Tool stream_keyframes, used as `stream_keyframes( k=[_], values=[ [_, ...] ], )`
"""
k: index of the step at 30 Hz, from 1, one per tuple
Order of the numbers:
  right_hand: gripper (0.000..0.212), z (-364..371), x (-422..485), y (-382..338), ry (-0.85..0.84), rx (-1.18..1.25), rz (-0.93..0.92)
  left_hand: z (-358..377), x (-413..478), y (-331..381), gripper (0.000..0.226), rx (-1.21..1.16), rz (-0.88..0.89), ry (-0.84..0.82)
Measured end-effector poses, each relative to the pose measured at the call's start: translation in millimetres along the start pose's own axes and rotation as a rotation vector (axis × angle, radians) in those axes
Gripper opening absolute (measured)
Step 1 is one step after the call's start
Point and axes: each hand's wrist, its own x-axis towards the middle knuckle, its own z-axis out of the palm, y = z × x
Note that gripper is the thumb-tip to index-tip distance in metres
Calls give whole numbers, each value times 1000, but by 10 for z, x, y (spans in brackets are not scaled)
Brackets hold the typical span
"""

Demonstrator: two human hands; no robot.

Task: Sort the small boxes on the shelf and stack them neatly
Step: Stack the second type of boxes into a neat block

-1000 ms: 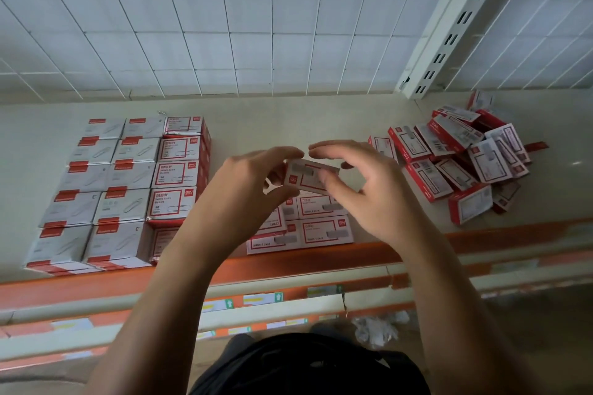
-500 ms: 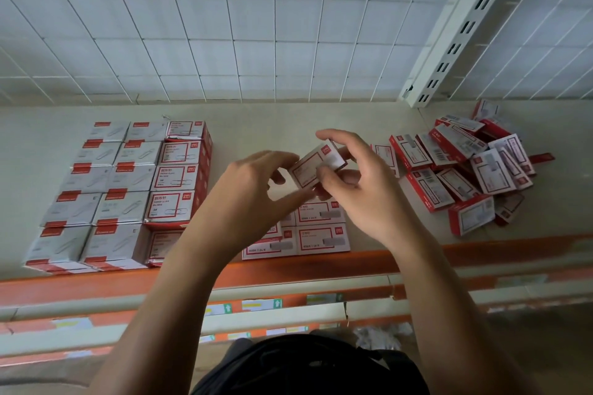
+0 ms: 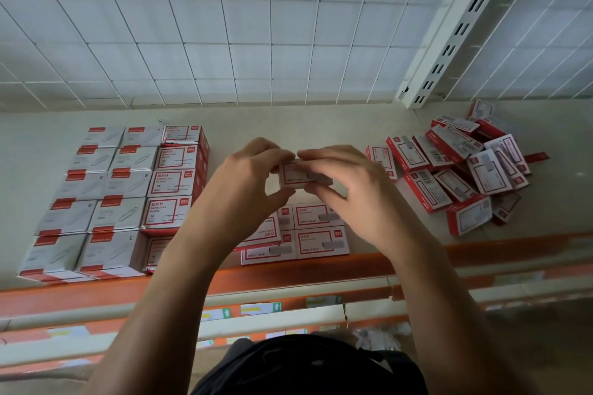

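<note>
While box aloft, stacks left (heap right)

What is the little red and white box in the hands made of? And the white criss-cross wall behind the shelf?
The small box, pinched between the left hand and the right hand, looks like thin printed cardboard with a fairly matte finish: it has crisp folded edges and red printed borders. The grid back panel looks like white-coated metal wire, going by its thin, straight crossing bars. It could also be plastic.
</note>
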Motion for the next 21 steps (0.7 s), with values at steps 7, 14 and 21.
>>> stream_keyframes(
  k=[7,14,21],
  values=[
    [30,21,20,61,-59,22,48,-75,-38,-32,44,14,-55,-15],
    [26,36,-25,150,-159,26,151,-150,-170,-41,37,60,-96,-71],
    [22,40,-79,120,-194,67,201,-148,-315,-22,35,31,-117,-103]
  ],
)
